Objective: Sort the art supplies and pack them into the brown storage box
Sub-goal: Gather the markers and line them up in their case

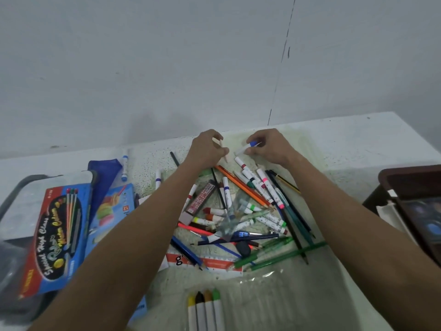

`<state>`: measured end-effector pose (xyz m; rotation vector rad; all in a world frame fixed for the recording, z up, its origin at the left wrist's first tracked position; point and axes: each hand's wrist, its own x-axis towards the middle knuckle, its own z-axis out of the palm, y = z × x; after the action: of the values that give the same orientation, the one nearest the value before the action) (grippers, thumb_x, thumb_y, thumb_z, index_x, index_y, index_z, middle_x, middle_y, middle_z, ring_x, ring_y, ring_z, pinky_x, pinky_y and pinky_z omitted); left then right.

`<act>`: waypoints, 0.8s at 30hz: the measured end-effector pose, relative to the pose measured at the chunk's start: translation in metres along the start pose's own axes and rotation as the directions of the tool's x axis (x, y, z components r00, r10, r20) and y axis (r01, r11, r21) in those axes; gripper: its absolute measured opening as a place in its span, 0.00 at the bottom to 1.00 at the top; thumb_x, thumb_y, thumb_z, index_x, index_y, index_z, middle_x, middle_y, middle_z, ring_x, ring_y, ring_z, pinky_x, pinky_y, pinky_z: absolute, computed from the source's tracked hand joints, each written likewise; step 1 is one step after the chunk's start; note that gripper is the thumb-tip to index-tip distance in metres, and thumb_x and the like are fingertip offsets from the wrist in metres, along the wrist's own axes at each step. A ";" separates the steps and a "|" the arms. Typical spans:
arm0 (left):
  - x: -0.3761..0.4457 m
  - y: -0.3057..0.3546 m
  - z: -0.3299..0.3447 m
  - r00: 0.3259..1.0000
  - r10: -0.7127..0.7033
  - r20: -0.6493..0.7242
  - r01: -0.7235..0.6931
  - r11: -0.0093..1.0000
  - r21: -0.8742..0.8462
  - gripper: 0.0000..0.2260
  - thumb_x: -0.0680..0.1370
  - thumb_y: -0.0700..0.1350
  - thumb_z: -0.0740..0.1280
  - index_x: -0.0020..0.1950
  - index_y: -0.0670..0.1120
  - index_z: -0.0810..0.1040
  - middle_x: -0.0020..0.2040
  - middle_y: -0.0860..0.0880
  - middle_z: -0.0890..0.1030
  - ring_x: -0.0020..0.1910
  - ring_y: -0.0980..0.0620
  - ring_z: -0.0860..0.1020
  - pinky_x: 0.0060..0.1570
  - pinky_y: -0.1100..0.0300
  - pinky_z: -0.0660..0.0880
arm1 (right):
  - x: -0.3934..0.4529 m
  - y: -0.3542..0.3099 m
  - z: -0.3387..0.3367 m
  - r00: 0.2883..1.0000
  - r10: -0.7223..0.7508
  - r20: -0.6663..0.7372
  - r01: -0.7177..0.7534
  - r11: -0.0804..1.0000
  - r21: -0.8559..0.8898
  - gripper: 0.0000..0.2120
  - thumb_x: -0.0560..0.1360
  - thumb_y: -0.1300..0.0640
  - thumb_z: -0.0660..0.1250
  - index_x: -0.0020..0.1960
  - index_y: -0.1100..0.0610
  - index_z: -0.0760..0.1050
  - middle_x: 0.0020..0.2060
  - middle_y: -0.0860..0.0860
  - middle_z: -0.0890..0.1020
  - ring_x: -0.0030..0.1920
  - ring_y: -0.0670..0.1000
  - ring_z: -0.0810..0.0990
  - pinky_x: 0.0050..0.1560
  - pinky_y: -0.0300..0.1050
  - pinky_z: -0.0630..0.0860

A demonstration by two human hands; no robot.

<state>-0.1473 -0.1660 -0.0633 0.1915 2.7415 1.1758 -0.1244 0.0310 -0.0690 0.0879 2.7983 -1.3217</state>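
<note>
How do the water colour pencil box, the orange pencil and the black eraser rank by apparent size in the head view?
1. Water colour pencil box, though nearer the camera.
2. Orange pencil.
3. Black eraser.

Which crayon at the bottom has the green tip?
The rightmost crayon in the row of four. The others, going left, are tipped orange-brown, black and yellow.

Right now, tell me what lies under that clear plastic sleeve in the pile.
Under the clear plastic sleeve: white markers and a black pencil show through. Anything deeper is hidden.
</note>
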 end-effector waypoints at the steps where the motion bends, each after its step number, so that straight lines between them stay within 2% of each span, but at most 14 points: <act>1: -0.007 0.003 -0.002 1.000 0.018 -0.019 -0.018 0.999 -0.036 0.14 0.73 0.48 0.73 0.56 0.49 0.76 0.44 0.50 0.81 0.43 0.53 0.79 0.36 0.62 0.71 | -0.006 -0.001 -0.003 1.000 -0.004 -0.020 0.005 0.999 0.045 0.10 0.70 0.58 0.76 0.50 0.57 0.81 0.47 0.53 0.82 0.46 0.50 0.79 0.54 0.46 0.78; 6: -0.062 0.016 -0.016 0.992 0.054 -0.113 -0.079 0.968 -0.237 0.12 0.74 0.46 0.70 0.58 0.54 0.78 0.43 0.50 0.82 0.37 0.51 0.82 0.39 0.57 0.78 | -0.058 -0.020 -0.009 0.996 -0.006 -0.088 0.036 0.939 0.343 0.10 0.72 0.59 0.73 0.53 0.54 0.81 0.49 0.55 0.82 0.50 0.54 0.82 0.58 0.49 0.78; 10: -0.142 0.015 -0.021 0.998 0.023 -0.065 -0.041 0.957 -0.286 0.17 0.75 0.46 0.71 0.63 0.53 0.76 0.45 0.50 0.81 0.33 0.51 0.83 0.39 0.53 0.82 | -0.134 -0.046 0.003 0.997 -0.048 -0.061 0.070 0.896 0.439 0.13 0.75 0.60 0.70 0.58 0.51 0.79 0.51 0.57 0.81 0.44 0.54 0.84 0.51 0.47 0.79; 13: -0.208 0.005 -0.017 0.998 -0.056 -0.018 0.049 0.958 -0.283 0.17 0.73 0.46 0.73 0.61 0.50 0.77 0.42 0.49 0.82 0.33 0.51 0.82 0.37 0.53 0.82 | -0.198 -0.052 0.024 0.995 -0.099 0.030 0.081 0.927 0.367 0.16 0.73 0.59 0.71 0.60 0.53 0.79 0.42 0.53 0.81 0.39 0.49 0.80 0.44 0.45 0.79; 15: -0.248 -0.004 -0.011 0.992 -0.126 0.009 0.124 0.952 -0.280 0.13 0.72 0.46 0.74 0.55 0.49 0.77 0.41 0.48 0.82 0.33 0.52 0.82 0.34 0.53 0.81 | -0.235 -0.046 0.037 0.994 -0.075 0.085 0.043 0.943 0.331 0.15 0.72 0.59 0.73 0.59 0.54 0.79 0.38 0.50 0.81 0.37 0.51 0.80 0.41 0.44 0.79; 19: -0.300 -0.020 0.008 0.974 -0.222 0.032 0.224 0.948 -0.225 0.07 0.71 0.48 0.75 0.46 0.50 0.78 0.36 0.50 0.83 0.29 0.50 0.81 0.34 0.50 0.81 | -0.285 -0.027 0.057 0.992 -0.013 0.123 -0.013 0.977 0.211 0.10 0.71 0.55 0.75 0.51 0.51 0.81 0.37 0.50 0.81 0.34 0.46 0.79 0.36 0.38 0.76; 21: -0.312 -0.023 0.016 0.972 -0.234 0.030 0.236 0.956 -0.176 0.07 0.71 0.49 0.74 0.46 0.51 0.80 0.36 0.51 0.82 0.29 0.53 0.81 0.36 0.53 0.81 | -0.296 -0.021 0.065 0.993 0.004 0.118 -0.021 0.988 0.150 0.10 0.71 0.53 0.75 0.52 0.51 0.82 0.37 0.49 0.81 0.33 0.44 0.79 0.36 0.36 0.75; 24: -0.319 -0.022 0.022 0.973 -0.228 0.032 0.231 0.959 -0.164 0.08 0.73 0.49 0.73 0.50 0.48 0.81 0.33 0.51 0.82 0.26 0.54 0.80 0.32 0.62 0.78 | -0.301 -0.021 0.073 0.995 0.009 0.102 -0.018 0.996 0.087 0.09 0.71 0.54 0.74 0.51 0.52 0.82 0.37 0.48 0.81 0.32 0.43 0.78 0.33 0.30 0.72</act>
<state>0.1684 -0.2220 -0.0658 -0.1354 2.5517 1.3210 0.1758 -0.0486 -0.0796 0.0414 2.6515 -1.4046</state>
